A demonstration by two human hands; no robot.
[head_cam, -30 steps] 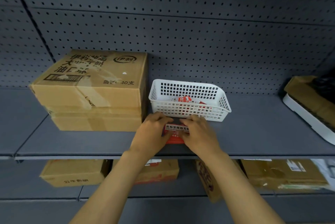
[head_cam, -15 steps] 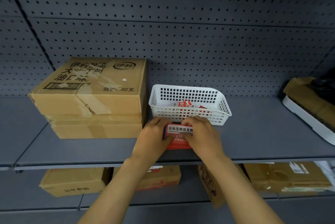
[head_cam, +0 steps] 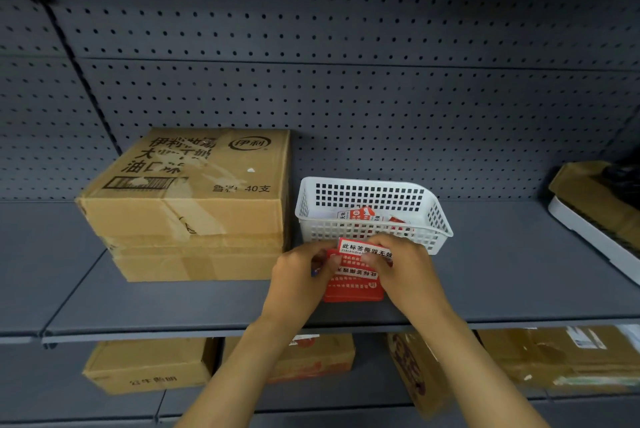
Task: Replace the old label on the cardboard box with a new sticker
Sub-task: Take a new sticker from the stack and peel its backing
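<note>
A cardboard box [head_cam: 194, 182] with black print on its top sits on the shelf at the left, stacked on a flatter box [head_cam: 194, 263]. Just right of it, my left hand [head_cam: 299, 277] and my right hand [head_cam: 407, 272] both pinch a red sticker sheet [head_cam: 356, 284] in front of the white basket [head_cam: 434, 216]. The top red-and-white sticker [head_cam: 363, 249] is lifted partly away from the sheet, between my fingertips. More red and white stickers [head_cam: 362, 214] lie inside the basket.
The grey metal shelf [head_cam: 502, 275] has a pegboard back wall. A white tray with cardboard [head_cam: 588, 223] sits at the far right edge. Several cardboard boxes [head_cam: 149, 367] stand on the lower shelf below.
My hands have pulled the sticker sheet a little nearer, and the top sticker has peeled further up, showing more of the red sheet below.
</note>
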